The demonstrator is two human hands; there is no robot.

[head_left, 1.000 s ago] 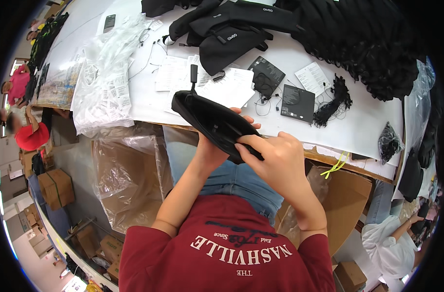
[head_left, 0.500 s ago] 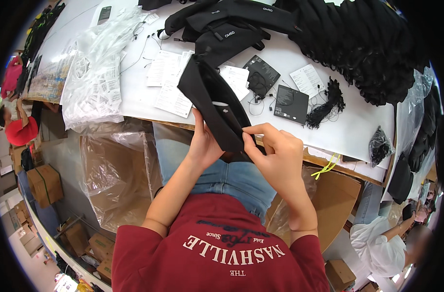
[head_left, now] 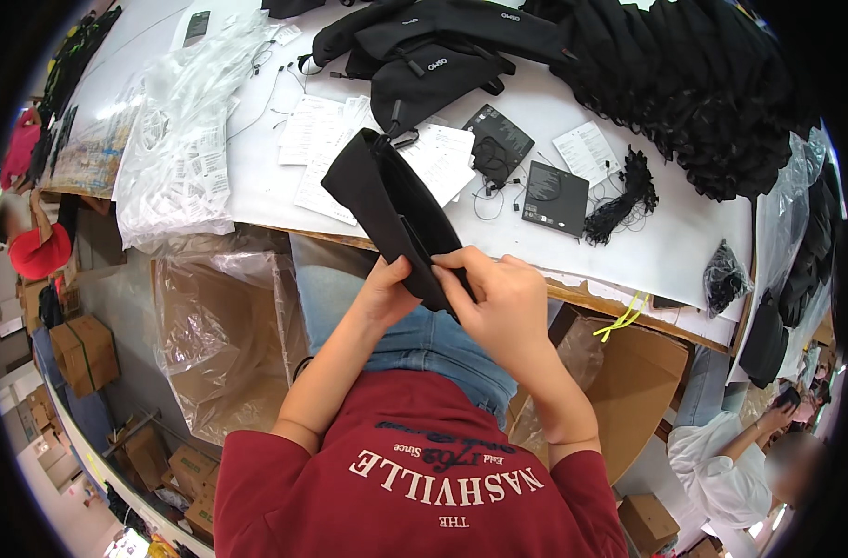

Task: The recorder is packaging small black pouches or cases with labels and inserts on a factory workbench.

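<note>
A black fabric bag (head_left: 357, 191) is held up between both hands at the table's front edge, tilted with its mouth gaping to the right. My left hand (head_left: 389, 290) closes on its lower left side, thumb on top. At the lower right rim, my right hand (head_left: 500, 299) pinches the edge between thumb and fingers. A black zip puller hangs at the bag's far end. The bag's bottom is hidden behind my hands. Beyond it lie white printed sheets (head_left: 310, 130) and finished-looking black bags (head_left: 433, 79) with straps.
Clear plastic bags (head_left: 174, 149) lie at the left of the table. Black square cards (head_left: 556, 198) and a bunch of black cords (head_left: 631, 193) sit at the right, below a big black heap (head_left: 684, 84). A plastic-lined carton (head_left: 221, 335) stands below; a co-worker (head_left: 721, 470) is at right.
The bag has shifted slightly left and toward me, and my right hand has moved left with its rim. A white patch inside the bag no longer shows.
</note>
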